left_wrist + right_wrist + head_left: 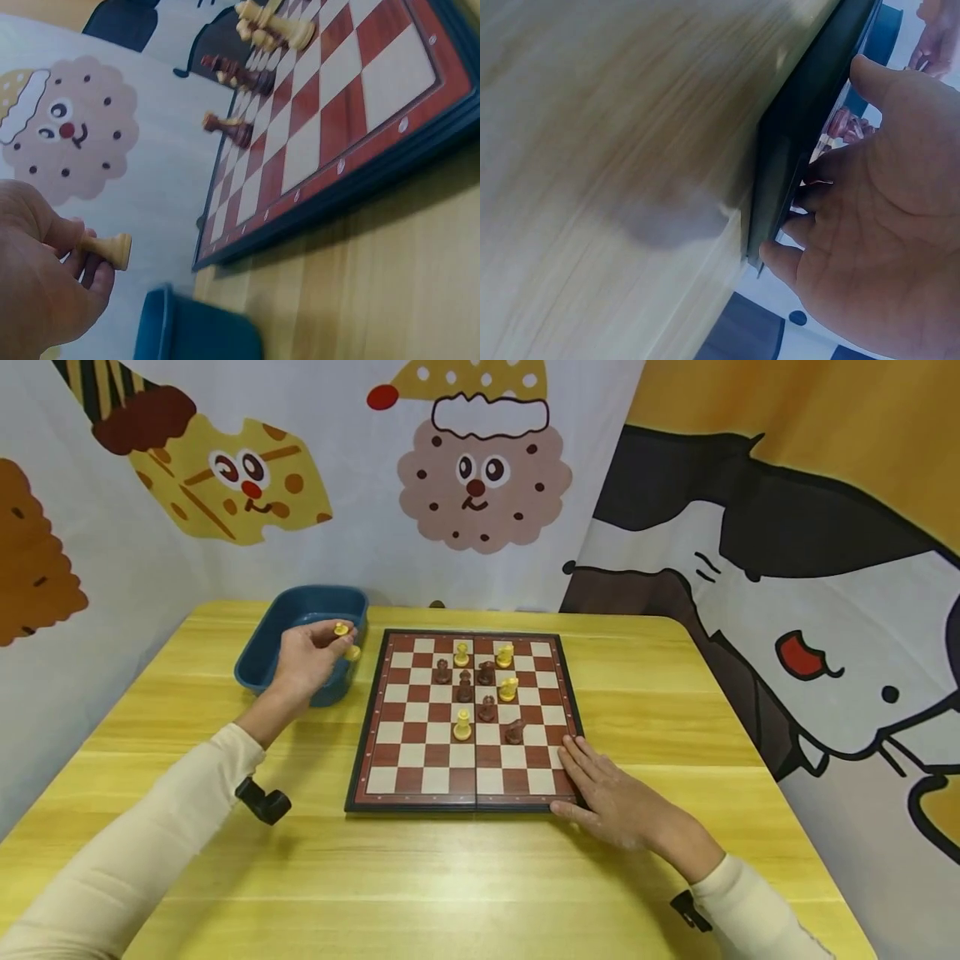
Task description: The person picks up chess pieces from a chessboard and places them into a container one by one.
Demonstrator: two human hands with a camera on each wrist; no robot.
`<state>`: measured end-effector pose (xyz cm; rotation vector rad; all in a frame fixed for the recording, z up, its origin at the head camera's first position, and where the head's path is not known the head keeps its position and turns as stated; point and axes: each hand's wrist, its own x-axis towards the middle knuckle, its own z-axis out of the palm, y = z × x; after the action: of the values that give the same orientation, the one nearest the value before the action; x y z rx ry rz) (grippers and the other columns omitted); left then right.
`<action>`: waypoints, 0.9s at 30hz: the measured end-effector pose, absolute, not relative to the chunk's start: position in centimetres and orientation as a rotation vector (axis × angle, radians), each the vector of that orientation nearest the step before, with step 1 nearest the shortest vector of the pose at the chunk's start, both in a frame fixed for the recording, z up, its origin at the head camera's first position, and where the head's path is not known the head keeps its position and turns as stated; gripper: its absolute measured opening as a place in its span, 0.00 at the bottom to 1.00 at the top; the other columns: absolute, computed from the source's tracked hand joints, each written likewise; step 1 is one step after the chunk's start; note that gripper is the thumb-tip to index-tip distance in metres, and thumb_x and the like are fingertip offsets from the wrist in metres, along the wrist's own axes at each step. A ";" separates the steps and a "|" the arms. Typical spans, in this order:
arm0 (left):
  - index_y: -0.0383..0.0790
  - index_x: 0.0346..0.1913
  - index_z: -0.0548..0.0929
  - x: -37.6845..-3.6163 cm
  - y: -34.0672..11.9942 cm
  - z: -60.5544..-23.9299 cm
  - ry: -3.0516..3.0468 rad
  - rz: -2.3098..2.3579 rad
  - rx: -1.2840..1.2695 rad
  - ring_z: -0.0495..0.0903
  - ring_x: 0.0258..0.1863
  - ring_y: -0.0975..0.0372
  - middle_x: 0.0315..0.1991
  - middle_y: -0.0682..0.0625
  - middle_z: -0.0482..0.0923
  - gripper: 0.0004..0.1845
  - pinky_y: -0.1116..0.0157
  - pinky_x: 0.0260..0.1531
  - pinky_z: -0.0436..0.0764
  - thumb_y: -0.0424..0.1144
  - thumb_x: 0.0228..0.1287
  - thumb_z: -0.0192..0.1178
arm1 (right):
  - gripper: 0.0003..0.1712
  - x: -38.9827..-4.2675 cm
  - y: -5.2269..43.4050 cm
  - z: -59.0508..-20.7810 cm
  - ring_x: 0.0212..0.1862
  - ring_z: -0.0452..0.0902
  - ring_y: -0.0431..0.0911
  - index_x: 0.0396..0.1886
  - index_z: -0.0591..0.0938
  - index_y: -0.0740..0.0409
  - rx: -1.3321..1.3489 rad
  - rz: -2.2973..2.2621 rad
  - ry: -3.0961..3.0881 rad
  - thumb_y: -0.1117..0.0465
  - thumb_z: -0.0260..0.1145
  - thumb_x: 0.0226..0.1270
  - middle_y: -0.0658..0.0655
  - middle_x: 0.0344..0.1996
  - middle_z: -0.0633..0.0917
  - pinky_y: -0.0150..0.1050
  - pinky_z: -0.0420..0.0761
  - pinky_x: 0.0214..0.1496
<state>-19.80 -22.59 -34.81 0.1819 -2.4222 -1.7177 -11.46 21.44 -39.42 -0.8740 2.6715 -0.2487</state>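
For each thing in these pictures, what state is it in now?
Chessboard: unfolded, flat on the table.
Left hand: holds a yellow pawn over the blue bin.
Right hand: flat on the board's near right corner.
Pieces on board: four yellow, six brown, upright.
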 end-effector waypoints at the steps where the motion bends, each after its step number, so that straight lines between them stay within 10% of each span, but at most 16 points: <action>1: 0.29 0.64 0.79 -19.9 -22.8 -34.8 -2.420 -1.701 0.184 0.80 0.59 0.55 0.60 0.37 0.79 0.18 0.67 0.53 0.80 0.32 0.77 0.57 | 0.51 -11.5 21.4 -39.4 0.80 0.36 0.58 0.81 0.49 0.66 -0.876 -0.249 2.671 0.32 0.46 0.79 0.65 0.81 0.44 0.58 0.48 0.77; 27: 0.31 0.72 0.71 -21.6 -25.7 -36.0 -2.373 -1.663 0.489 0.74 0.65 0.52 0.66 0.37 0.73 0.27 0.61 0.60 0.77 0.37 0.75 0.60 | 0.50 -11.5 21.5 -39.6 0.80 0.39 0.59 0.81 0.50 0.67 -0.908 -0.201 2.713 0.33 0.46 0.80 0.66 0.80 0.47 0.59 0.50 0.76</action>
<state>-21.56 -25.69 -36.01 0.4886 -2.3728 -1.6629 -11.48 21.46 -39.58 -0.9075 2.7127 -0.2006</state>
